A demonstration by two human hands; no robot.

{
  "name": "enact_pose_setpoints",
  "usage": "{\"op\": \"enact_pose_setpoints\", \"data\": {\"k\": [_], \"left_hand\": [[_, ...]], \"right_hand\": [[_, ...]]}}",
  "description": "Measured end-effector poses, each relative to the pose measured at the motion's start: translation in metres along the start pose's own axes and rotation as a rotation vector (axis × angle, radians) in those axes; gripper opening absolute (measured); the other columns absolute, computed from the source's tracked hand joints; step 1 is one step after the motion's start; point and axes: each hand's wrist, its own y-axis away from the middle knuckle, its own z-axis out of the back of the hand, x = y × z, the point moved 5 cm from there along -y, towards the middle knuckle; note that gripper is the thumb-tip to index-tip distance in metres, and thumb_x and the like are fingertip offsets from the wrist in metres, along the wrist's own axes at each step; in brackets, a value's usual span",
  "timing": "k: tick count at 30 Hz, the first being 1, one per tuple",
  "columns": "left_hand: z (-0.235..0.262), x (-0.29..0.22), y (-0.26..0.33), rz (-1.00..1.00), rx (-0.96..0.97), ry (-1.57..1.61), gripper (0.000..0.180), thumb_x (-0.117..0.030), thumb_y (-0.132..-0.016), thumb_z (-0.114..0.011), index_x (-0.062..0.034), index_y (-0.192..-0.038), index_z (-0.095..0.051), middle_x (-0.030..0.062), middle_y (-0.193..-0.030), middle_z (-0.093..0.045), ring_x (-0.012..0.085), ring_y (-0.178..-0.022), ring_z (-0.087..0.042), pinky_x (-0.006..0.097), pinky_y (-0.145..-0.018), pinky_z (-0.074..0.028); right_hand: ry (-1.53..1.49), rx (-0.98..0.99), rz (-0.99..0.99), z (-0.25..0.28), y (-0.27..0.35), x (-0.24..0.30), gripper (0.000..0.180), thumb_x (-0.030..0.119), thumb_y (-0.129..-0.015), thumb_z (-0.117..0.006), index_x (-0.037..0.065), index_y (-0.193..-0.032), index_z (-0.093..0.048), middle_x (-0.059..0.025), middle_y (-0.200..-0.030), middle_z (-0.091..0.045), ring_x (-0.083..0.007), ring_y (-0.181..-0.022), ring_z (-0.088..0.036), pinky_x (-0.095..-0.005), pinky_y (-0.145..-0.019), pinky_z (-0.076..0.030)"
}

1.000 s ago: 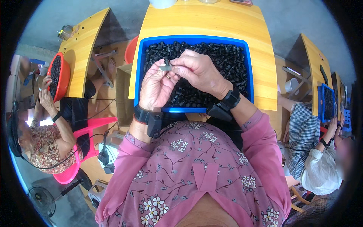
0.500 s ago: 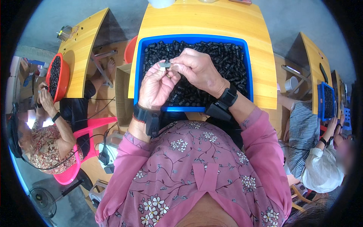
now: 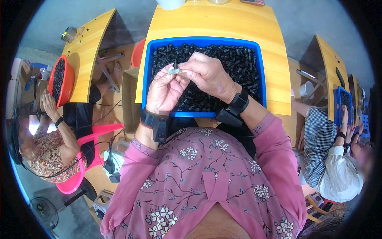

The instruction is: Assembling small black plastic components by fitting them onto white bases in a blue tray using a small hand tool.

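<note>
Staying pinched on a small grey part (image 3: 173,71), left hand (image 3: 165,91), right hand (image 3: 207,73), unmoved above blue tray (image 3: 260,71)

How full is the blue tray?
Well filled. Small black parts cover the whole visible floor of the blue tray, edge to edge; the left hand and right hand hide its middle.

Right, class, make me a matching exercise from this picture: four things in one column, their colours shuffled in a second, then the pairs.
Things:
1. tray under the hands
2. bowl on the left table
3. chair
4. table top

Colours:
A. pink
B. yellow
C. blue
D. red

Pairs: 1-C, 2-D, 3-A, 4-B
</note>
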Motion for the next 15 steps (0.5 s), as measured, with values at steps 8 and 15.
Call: {"op": "enact_pose_setpoints", "data": {"k": [8, 15], "left_hand": [[-0.006, 0.001, 0.001, 0.053, 0.105, -0.011, 0.007, -0.004, -0.095, -0.057, 0.0008, -0.100, -0.059, 0.0104, -0.097, -0.064, 0.0179, -0.085, -0.058, 0.035, -0.083, -0.050], [-0.003, 0.001, 0.001, 0.016, 0.028, -0.028, 0.009, -0.004, -0.095, -0.056, 0.0001, -0.102, -0.059, 0.0099, -0.098, -0.063, 0.0180, -0.085, -0.058, 0.035, -0.083, -0.050]], "right_hand": [[0.027, -0.010, -0.044, 0.004, -0.001, -0.011, 0.014, 0.009, -0.087, -0.066, 0.002, -0.097, -0.071, -0.0112, -0.083, -0.065, -0.0249, -0.076, -0.066, -0.0306, -0.067, -0.053], [0.006, 0.050, -0.021, 0.000, 0.000, -0.005, 0.014, 0.009, -0.088, -0.065, 0.001, -0.097, -0.071, -0.0113, -0.084, -0.064, -0.0264, -0.077, -0.066, -0.0314, -0.067, -0.053]]}}
